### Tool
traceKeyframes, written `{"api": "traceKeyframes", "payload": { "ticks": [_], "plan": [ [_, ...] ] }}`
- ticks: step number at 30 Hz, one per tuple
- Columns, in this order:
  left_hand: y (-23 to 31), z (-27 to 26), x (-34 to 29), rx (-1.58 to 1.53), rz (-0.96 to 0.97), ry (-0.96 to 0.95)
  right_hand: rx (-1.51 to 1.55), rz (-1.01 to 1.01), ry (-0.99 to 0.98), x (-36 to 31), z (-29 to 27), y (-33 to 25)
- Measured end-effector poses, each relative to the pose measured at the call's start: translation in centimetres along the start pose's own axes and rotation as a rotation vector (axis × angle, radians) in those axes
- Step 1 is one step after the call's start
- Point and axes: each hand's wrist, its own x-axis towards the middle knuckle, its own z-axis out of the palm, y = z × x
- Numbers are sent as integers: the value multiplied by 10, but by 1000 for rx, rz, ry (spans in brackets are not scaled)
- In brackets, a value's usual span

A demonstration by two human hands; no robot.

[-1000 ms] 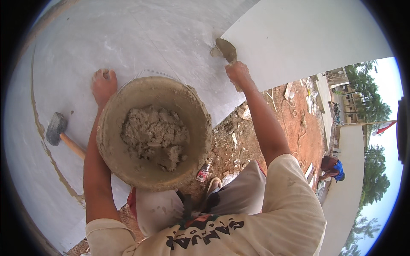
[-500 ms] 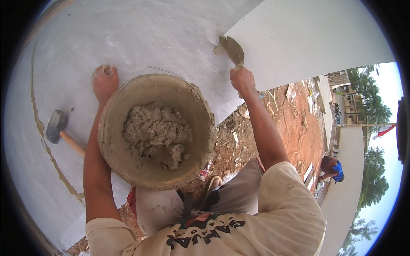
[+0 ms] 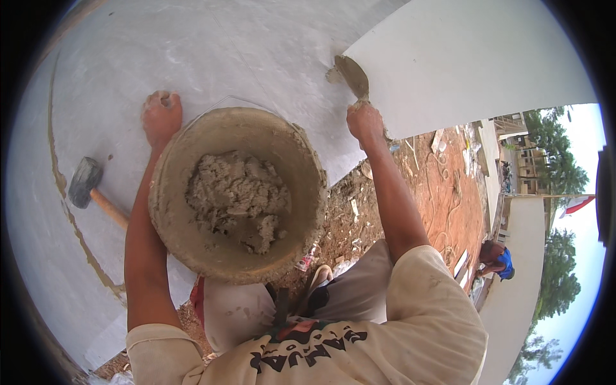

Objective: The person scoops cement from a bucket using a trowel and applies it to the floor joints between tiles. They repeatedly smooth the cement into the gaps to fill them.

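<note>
My right hand is closed around the handle of a trowel. Its mortar-coated blade lies at the edge of a pale panel, where it meets the grey surface; a small smear of mortar shows beside the blade. My left hand is curled into a fist on the grey surface, with nothing visible in it. Against my left forearm rests a mortar-caked bucket with a thin wire handle. Wet mortar fills its lower part.
A mallet with a wooden handle lies left of my left forearm, near a mortar-filled seam. Beyond the grey surface, debris and rope lie on reddish ground. A person in blue bends down at the far right.
The view has shifted slightly. Both hands keep their grip and place, and the trowel blade stays at the panel's edge with hardly any movement.
</note>
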Motion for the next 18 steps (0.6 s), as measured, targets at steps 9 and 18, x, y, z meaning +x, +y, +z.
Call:
{"api": "traceKeyframes", "payload": {
  "ticks": [9,18],
  "plan": [
    [-7,4,4,21,48,6,-94,-78,-24,15,-6,0],
    [6,-4,0,3,-24,-36,195,-121,-207,38,-21,12]
  ]
}}
